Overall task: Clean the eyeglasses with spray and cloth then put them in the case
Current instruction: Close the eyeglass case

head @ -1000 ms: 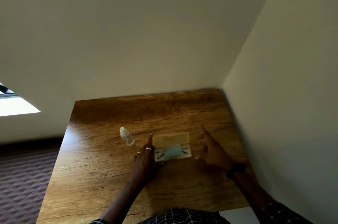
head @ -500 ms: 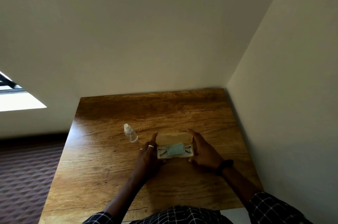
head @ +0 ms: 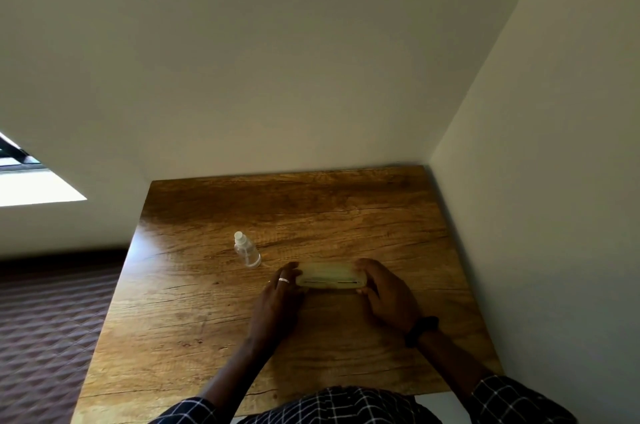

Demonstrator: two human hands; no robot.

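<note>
A pale yellow translucent glasses case (head: 329, 274) lies in the middle of the wooden table (head: 207, 337), its lid down over the base with only a thin dark seam along the front. My left hand (head: 278, 299) grips its left end, a ring on one finger. My right hand (head: 388, 292) grips the right end, a black band at the wrist. The eyeglasses and the cloth are hidden inside the case. A small clear spray bottle (head: 246, 250) with a white cap stands just left of the case, behind my left hand.
The table sits in a room corner, with walls along its back and right edges. A dark patterned floor (head: 45, 326) lies past the table's left edge. My checked sleeves show at the bottom.
The case stood open, showing the glasses and teal cloth. My right hand came in to its right end, and the lid has since come down over the base.
</note>
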